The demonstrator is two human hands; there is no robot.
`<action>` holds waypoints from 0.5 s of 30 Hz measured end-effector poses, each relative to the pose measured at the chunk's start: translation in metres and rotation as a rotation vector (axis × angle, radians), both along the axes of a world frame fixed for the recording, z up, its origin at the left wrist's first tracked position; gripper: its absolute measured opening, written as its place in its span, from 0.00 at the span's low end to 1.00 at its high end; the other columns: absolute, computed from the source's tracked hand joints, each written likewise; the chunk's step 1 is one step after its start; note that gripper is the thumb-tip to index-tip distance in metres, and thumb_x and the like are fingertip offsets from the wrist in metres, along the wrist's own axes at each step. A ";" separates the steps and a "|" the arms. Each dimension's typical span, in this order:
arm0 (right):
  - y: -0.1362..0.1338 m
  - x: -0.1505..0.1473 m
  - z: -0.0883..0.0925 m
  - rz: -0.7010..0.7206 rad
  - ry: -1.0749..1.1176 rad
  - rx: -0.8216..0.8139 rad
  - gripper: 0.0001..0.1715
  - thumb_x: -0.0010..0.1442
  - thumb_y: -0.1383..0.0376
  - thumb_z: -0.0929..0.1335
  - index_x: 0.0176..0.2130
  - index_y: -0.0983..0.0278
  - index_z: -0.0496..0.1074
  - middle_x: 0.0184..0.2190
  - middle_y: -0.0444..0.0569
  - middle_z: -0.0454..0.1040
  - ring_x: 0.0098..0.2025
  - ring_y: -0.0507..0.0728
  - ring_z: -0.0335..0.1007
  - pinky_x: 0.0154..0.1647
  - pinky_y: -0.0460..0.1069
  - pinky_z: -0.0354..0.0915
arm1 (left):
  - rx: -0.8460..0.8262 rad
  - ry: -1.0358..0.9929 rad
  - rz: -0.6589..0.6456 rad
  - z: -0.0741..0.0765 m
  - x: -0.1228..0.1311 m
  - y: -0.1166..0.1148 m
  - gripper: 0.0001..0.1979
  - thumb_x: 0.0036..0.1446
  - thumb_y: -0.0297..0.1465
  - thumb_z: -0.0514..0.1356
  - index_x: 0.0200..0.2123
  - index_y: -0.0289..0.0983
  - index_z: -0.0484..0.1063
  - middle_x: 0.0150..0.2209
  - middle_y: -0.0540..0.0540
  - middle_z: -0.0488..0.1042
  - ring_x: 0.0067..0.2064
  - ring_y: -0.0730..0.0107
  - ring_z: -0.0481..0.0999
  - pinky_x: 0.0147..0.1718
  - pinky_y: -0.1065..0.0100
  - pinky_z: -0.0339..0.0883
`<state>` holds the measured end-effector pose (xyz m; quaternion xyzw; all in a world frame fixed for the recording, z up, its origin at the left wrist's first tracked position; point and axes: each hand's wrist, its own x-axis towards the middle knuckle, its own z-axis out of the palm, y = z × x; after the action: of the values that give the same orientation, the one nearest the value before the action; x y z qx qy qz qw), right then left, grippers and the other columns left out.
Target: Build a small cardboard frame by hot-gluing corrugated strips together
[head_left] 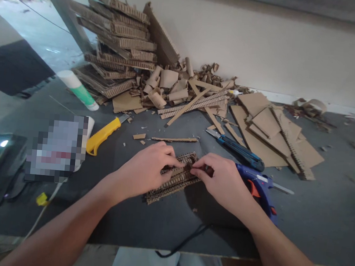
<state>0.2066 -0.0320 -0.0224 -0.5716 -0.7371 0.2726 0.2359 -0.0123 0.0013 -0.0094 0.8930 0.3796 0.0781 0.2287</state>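
A small built-up piece of corrugated cardboard (pixel 173 185) lies on the dark tabletop in front of me, its fluted edges showing. My left hand (pixel 148 165) is closed over its left part, with the fingers curled onto the top. At the right end, my right hand (pixel 223 176) pinches with thumb and forefinger at a dark spot on the cardboard; any small bit between the fingertips is hidden. A blue hot glue gun (pixel 265 190) with an orange trigger lies just right of my right hand. Beyond the hands is a thin cardboard strip (pixel 174 139).
A yellow-handled cutter (pixel 104 135) lies left, near a green-and-white tube (pixel 78 90) and a blurred device (pixel 56 149). A blue utility knife (pixel 238 150) sits behind my right hand. Stacked cardboard slabs (pixel 123 43), curled scraps (pixel 169 80) and flat cardboard sheets (pixel 270 133) line the wall.
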 end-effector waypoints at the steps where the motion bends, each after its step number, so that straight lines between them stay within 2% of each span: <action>1: 0.000 0.000 0.000 0.003 0.002 0.001 0.07 0.57 0.72 0.74 0.30 0.62 0.76 0.29 0.43 0.75 0.30 0.51 0.68 0.32 0.47 0.61 | 0.015 -0.010 0.003 -0.001 0.002 0.000 0.12 0.62 0.27 0.61 0.47 0.41 0.81 0.38 0.45 0.75 0.44 0.60 0.72 0.44 0.61 0.67; 4: 0.001 0.000 -0.002 0.009 0.003 0.014 0.07 0.57 0.73 0.74 0.29 0.63 0.77 0.28 0.43 0.75 0.30 0.52 0.69 0.33 0.47 0.61 | 0.081 -0.051 0.003 -0.009 0.006 0.001 0.09 0.64 0.31 0.61 0.41 0.38 0.82 0.33 0.45 0.75 0.41 0.61 0.71 0.40 0.62 0.65; 8: 0.002 0.002 -0.002 0.020 0.002 0.007 0.06 0.58 0.73 0.73 0.30 0.63 0.78 0.29 0.43 0.75 0.31 0.52 0.70 0.33 0.47 0.61 | 0.173 -0.101 0.017 -0.018 0.011 0.000 0.08 0.64 0.30 0.62 0.34 0.35 0.80 0.31 0.46 0.75 0.38 0.62 0.70 0.39 0.63 0.65; 15: 0.006 0.013 0.004 0.098 0.006 -0.050 0.08 0.62 0.72 0.70 0.35 0.61 0.80 0.33 0.44 0.78 0.35 0.52 0.73 0.38 0.47 0.64 | 0.197 -0.142 0.022 -0.020 0.014 -0.002 0.08 0.63 0.27 0.60 0.30 0.35 0.75 0.30 0.47 0.74 0.37 0.63 0.70 0.35 0.65 0.64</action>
<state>0.2192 -0.0261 -0.0181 -0.5398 -0.7563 0.3039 0.2103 0.0019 -0.0005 -0.0295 0.8991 0.3627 0.1807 0.1654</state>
